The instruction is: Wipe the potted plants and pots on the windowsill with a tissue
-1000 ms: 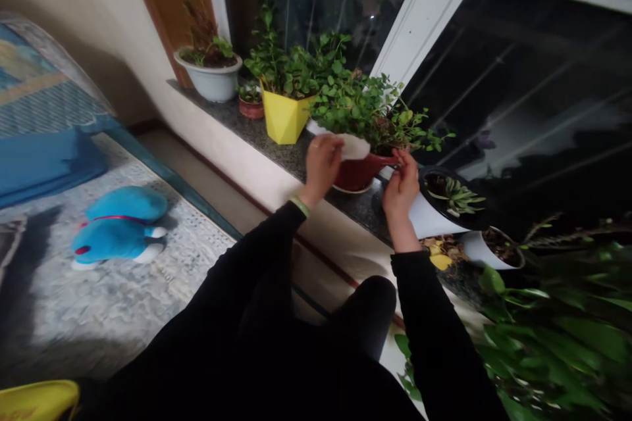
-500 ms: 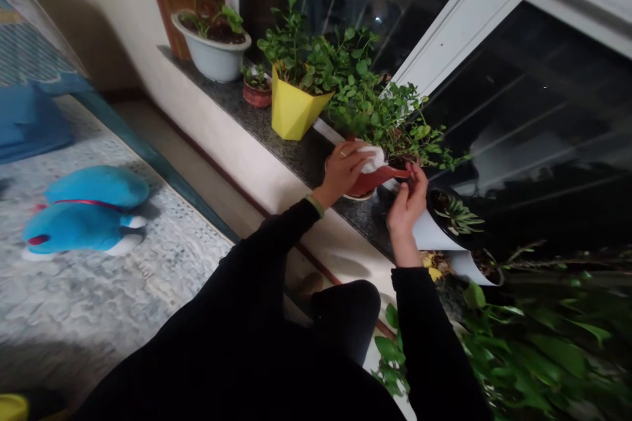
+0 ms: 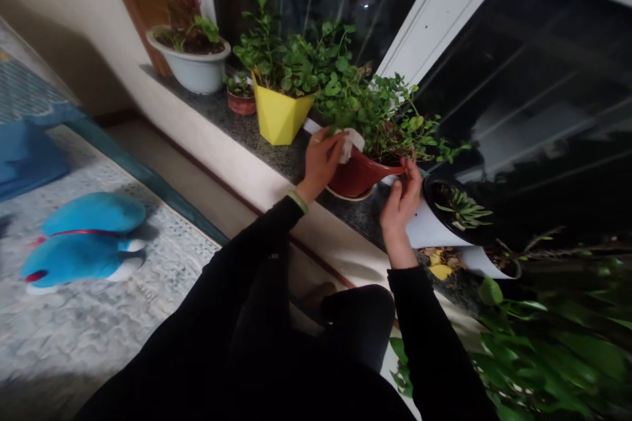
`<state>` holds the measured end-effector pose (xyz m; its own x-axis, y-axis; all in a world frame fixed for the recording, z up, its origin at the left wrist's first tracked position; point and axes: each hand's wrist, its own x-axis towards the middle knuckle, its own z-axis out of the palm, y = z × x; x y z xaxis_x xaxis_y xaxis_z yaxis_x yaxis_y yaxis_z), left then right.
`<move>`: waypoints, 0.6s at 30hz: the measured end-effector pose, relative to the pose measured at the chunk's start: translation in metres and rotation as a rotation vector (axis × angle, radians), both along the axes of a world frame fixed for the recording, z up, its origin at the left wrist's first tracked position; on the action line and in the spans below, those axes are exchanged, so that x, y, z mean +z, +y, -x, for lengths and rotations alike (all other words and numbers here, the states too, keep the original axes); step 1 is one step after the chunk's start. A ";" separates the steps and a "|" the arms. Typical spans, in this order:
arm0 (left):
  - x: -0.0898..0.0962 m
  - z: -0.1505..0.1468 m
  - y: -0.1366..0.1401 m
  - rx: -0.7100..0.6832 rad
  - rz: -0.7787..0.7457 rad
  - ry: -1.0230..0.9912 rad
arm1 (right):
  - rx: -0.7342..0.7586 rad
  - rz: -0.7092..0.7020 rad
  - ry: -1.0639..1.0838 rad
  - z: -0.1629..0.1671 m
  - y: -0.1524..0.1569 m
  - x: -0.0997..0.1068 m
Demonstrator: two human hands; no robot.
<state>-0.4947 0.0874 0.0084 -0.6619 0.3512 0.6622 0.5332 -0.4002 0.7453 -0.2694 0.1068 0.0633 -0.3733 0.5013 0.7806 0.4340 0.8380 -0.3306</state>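
Left hand (image 3: 320, 161) pinches a white cloth (image 3: 352, 144) at the red pot (image 3: 358, 176) on the windowsill (image 3: 365, 214), apparently wiping; right hand (image 3: 402, 200) touches its rim (image 3: 386, 169), grip unclear. The next stroke calls for steadying.

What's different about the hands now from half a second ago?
The left hand and the white cloth it holds moved left along the rim of the red pot, farther from the right hand. The right hand stayed at the pot's right edge.
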 end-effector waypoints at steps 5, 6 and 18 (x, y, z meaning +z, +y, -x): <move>0.007 0.011 0.013 0.029 0.023 -0.023 | -0.010 0.003 0.000 0.003 0.002 0.001; 0.009 0.007 0.009 0.047 0.022 -0.020 | -0.012 0.011 0.005 0.004 0.002 0.002; 0.028 -0.109 -0.082 -0.267 -0.053 0.249 | 0.111 0.580 0.551 0.027 -0.096 -0.005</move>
